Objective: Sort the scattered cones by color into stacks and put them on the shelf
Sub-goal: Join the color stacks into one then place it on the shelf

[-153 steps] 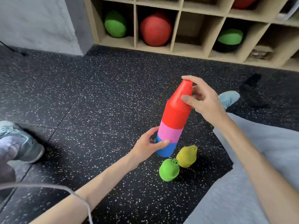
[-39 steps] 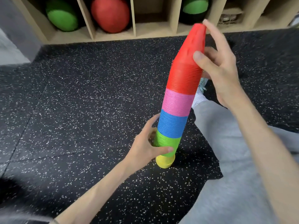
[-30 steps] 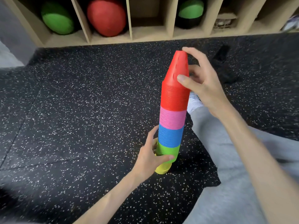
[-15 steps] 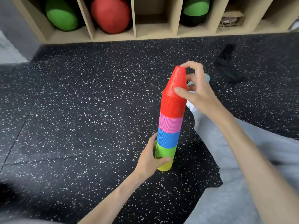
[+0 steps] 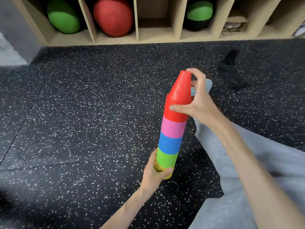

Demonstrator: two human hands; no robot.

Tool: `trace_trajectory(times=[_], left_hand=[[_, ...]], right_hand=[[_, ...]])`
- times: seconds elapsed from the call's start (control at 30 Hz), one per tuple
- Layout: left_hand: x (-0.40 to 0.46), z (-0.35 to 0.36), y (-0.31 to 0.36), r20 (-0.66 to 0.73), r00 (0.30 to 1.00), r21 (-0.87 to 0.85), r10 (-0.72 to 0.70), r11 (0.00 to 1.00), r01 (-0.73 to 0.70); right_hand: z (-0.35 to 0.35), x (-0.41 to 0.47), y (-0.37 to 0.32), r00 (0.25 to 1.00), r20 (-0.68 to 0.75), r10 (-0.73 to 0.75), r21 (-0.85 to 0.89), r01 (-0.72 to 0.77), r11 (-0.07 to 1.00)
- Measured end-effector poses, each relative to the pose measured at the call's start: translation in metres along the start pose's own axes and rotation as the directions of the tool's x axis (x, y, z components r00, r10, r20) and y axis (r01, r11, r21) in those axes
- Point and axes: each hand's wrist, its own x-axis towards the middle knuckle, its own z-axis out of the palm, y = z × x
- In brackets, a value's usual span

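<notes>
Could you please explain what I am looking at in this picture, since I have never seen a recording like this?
There is no machine: a person sits on a black speckled rubber floor, and a camera worn on their head looks down at their bare hands. The left hand grips the bottom of a tall stack of nested plastic cones, banded yellow, green, blue, pink and red from the bottom up. The right hand holds the red top, thumb on the rims and fingers by the tip. Behind stands a wooden cubby shelf holding a red ball and green balls. A dark object lies on the floor; I cannot identify it.
</notes>
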Motion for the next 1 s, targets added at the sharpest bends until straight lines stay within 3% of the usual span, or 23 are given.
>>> trace_trajectory(times=[0.33,0.5,0.73,1.0], left_hand=[[-0.009,-0.034,0.003,-0.082,0.997,0.01,0.004,1.0,-0.003],[-0.034,-0.092,0.035,-0.13,0.987,0.117,0.098,0.99,-0.083],[-0.078,-0.183,0.109,-0.256,0.928,0.297,0.272,0.935,-0.192],[-0.163,-0.238,0.202,-0.37,0.799,0.428,0.474,0.85,-0.306]], right_hand=[[0.017,-0.002,-0.016,0.997,-0.013,-0.077,0.043,0.077,0.996],[0.038,-0.011,-0.061,0.975,-0.075,-0.211,0.107,0.219,0.97],[0.063,-0.027,-0.149,0.911,-0.258,-0.322,0.254,0.386,0.887],[0.061,-0.07,-0.279,0.745,-0.324,-0.583,0.197,0.656,0.729]])
